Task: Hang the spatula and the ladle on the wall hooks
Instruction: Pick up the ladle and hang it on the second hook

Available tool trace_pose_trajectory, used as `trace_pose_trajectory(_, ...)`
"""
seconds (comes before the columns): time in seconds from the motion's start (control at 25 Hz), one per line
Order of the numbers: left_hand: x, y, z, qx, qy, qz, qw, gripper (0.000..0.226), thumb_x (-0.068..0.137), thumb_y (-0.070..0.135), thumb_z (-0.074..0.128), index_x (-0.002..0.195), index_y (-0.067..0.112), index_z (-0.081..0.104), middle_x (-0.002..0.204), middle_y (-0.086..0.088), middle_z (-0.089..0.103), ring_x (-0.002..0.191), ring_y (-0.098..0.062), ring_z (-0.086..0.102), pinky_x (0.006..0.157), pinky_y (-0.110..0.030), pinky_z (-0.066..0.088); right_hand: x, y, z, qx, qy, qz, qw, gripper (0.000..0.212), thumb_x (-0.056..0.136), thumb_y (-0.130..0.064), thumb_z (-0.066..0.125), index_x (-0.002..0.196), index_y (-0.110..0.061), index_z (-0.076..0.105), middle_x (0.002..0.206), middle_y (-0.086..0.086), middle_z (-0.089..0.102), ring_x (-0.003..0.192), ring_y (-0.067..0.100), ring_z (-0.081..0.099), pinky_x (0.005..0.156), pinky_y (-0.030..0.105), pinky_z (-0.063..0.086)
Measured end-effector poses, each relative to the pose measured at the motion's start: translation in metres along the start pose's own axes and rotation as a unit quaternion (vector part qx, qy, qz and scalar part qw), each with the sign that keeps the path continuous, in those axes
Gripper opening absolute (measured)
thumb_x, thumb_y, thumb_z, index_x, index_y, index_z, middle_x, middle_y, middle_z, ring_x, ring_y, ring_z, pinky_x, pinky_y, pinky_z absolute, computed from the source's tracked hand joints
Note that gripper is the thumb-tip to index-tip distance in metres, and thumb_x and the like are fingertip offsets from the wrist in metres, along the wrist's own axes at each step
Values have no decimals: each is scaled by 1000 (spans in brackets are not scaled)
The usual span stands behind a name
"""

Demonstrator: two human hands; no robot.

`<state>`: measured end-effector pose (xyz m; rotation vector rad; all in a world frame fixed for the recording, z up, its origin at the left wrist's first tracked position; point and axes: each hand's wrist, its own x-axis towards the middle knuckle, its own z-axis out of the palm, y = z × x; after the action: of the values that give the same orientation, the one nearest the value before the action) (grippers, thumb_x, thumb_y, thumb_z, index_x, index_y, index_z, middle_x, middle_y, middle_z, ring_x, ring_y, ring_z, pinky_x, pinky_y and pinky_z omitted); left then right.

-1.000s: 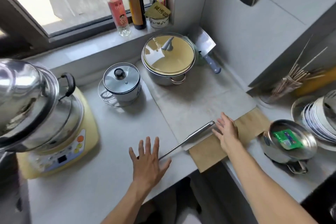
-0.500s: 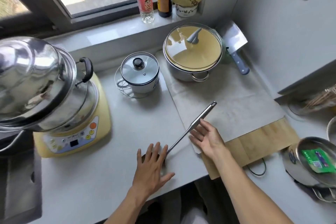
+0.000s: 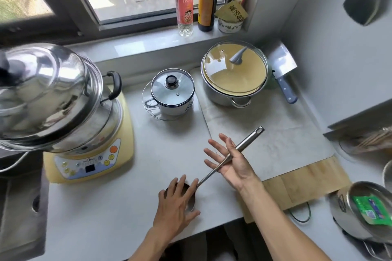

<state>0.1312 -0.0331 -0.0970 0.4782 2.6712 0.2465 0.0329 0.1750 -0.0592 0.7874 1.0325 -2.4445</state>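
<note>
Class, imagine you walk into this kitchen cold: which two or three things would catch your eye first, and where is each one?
Front and centre, the right hand lies palm-up under the handle of a steel ladle, while the left hand rests over its bowl on the counter. At far left a big shiny steamer sits on a yellow cooker base. At top right a dark spatula already hangs against the wall.

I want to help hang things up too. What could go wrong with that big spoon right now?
1. The ladle only lies across the right hand's open palm, fingers not closed, so it might slip and clatter onto the counter.
2. The left hand covers its bowl; lifting the handle fast could catch those fingers.
3. Swinging the long handle up toward the wall might knock the small lidded pot.
</note>
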Motion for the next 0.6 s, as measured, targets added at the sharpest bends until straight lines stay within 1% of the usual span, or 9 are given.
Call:
trace_pose_trajectory(0.08,11,10,-21,-4,33,21,999,94,69,68,64,148,34,24,147,-7,46,130,-32,47,88,-46,48,-8,-34,14,-12,-16,-26,999,49,82,-45,63,125,-22,57,125,11,67,111,38,63,90,56,51)
trace_pose_trajectory(0.12,20,18,-34,-10,57,31,998,94,70,69,61,148,35,22,148,-6,45,132,-32,45,92,-47,47,-13,-56,22,-17,-26,-45,999,48,83,-46,62,125,-22,57,125,11,67,112,38,63,91,57,51)
trace_pose_trajectory(0.2,45,38,-67,-34,106,48,993,91,74,70,54,149,42,10,154,-3,35,139,-29,34,101,-45,38,-28,-107,40,-21,-46,-98,994,43,85,-45,61,120,-20,59,123,10,68,112,35,63,94,57,48)
trace_pose_trajectory(0.28,74,62,-102,-55,149,63,985,90,76,70,51,147,48,0,157,0,27,141,-27,26,101,-41,32,-45,-159,59,-17,-53,-160,986,35,83,-42,62,108,-18,62,115,8,72,105,31,67,92,55,48)
trace_pose_trajectory(0.36,103,95,-144,-56,191,91,976,91,75,71,53,146,50,0,157,2,26,142,-26,24,100,-40,32,-69,-215,75,-25,-47,-227,973,31,81,-41,62,102,-18,63,108,5,75,99,27,70,90,51,49)
trace_pose_trajectory(0.48,138,147,-202,-75,249,145,955,92,71,70,58,147,46,11,150,1,38,136,-26,34,96,-42,39,-107,-291,91,-40,-42,-322,945,26,85,-36,60,102,-17,63,108,6,73,101,28,68,90,47,50)
trace_pose_trajectory(0.52,148,163,-217,-82,262,160,948,93,70,70,58,147,46,12,147,1,41,133,-26,36,94,-42,41,-118,-314,95,-49,-47,-344,936,23,86,-34,59,102,-17,63,110,6,71,102,28,67,90,46,50)
trace_pose_trajectory(0.6,162,190,-239,-102,280,180,938,96,68,72,56,147,48,7,141,4,44,128,-23,39,91,-40,43,-135,-352,102,-78,-49,-362,928,19,89,-31,58,100,-17,64,112,7,70,98,28,67,87,44,51)
